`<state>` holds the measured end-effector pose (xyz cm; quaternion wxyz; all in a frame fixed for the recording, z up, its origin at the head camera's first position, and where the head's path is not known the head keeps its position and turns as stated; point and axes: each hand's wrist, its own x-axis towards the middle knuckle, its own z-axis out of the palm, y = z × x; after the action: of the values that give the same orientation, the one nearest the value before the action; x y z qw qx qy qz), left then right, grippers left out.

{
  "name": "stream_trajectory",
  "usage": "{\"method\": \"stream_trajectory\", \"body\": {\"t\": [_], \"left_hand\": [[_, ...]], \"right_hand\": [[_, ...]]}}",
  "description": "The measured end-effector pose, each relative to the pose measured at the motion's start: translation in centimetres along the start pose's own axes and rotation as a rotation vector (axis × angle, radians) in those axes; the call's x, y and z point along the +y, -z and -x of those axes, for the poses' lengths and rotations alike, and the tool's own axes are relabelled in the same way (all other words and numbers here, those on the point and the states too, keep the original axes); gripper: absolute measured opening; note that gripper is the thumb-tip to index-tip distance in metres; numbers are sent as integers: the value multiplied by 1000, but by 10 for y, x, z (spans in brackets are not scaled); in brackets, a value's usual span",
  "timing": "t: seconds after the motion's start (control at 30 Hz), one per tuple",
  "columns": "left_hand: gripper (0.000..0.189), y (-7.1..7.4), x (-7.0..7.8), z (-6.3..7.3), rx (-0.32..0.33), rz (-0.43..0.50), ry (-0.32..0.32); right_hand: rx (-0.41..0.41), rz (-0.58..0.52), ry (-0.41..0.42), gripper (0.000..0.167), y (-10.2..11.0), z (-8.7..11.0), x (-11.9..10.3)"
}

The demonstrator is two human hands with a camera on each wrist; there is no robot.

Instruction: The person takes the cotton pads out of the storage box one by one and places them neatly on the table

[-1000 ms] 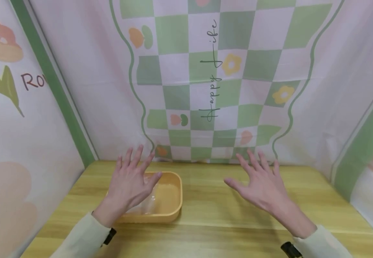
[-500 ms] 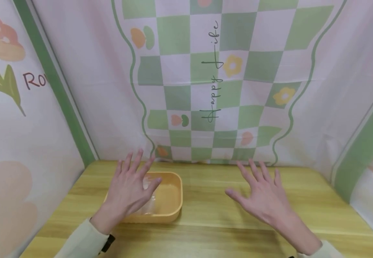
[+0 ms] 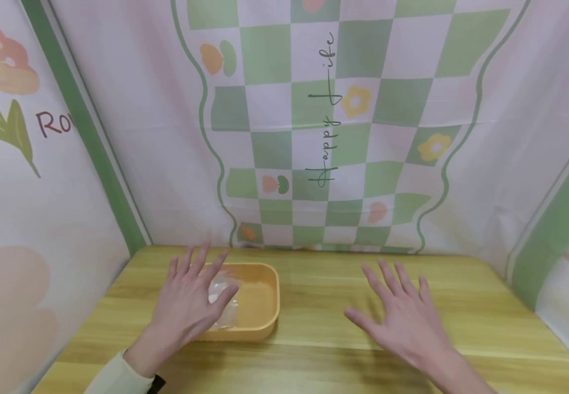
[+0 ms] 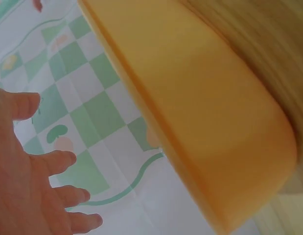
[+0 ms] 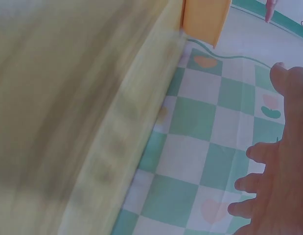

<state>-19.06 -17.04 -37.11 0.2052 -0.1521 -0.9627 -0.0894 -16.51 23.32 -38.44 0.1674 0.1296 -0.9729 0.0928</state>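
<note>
My left hand (image 3: pixel 186 301) hovers over the left part of a yellow-orange plastic tray (image 3: pixel 267 298), its fingers spread and holding nothing. Inside the tray lies a clear plastic bag (image 3: pixel 225 306), partly hidden beneath that hand. In the left wrist view the tray's outer wall (image 4: pixel 205 98) rises beside the outstretched fingers (image 4: pixel 58 161). My right hand (image 3: pixel 407 323) is held above the wooden table to the right of the tray, palm down, fingers apart, with nothing in it. The right wrist view shows its fingers (image 5: pixel 251 183) straight and apart from the tabletop.
The wooden table (image 3: pixel 314 312) reaches back to a hanging cloth (image 3: pixel 314 137) with green checks and flowers. More printed cloth (image 3: pixel 9 208) stands along the left side and another cloth panel (image 3: pixel 560 235) along the right.
Both hands have come down and a little nearer to me, the left one also shifting slightly left, so more of the plastic bag shows. The tray stays where it was.
</note>
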Motion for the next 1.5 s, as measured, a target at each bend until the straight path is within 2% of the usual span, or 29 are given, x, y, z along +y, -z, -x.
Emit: {"method": "stream_trajectory", "body": {"t": [0.17, 0.3, 0.6, 0.77, 0.97, 1.07, 1.13, 1.33, 1.4, 1.5], "left_hand": [[74, -1, -4, 7, -5, 20, 11], [72, -4, -11, 15, -4, 72, 29], [70, -1, -28, 29, -8, 121, 63], [70, 0, -39, 37, -17, 169, 86], [73, 0, -54, 51, -63, 203, 147], [73, -3, -64, 57, -77, 221, 164], [72, -5, -70, 61, -77, 231, 159], [69, -12, -84, 71, -67, 298, 121], [69, -14, -88, 73, -74, 351, 129], [69, -17, -94, 75, -93, 456, 152]], "right_hand": [[-13, -20, 4, 96, -2, 10, -3], [-23, -30, 25, 96, -4, 20, -6], [1, -17, 69, 94, -7, 44, -8], [32, -14, 80, 80, -11, 54, -9], [92, -87, 96, 53, -19, 62, -8], [118, -109, 106, 45, -22, 65, -7], [95, -126, 85, 41, -24, 67, -6], [-104, -206, -14, 42, -25, 71, -6], [-100, -207, 9, 41, -26, 72, -6], [-32, -185, 64, 38, -28, 74, -7]]}}
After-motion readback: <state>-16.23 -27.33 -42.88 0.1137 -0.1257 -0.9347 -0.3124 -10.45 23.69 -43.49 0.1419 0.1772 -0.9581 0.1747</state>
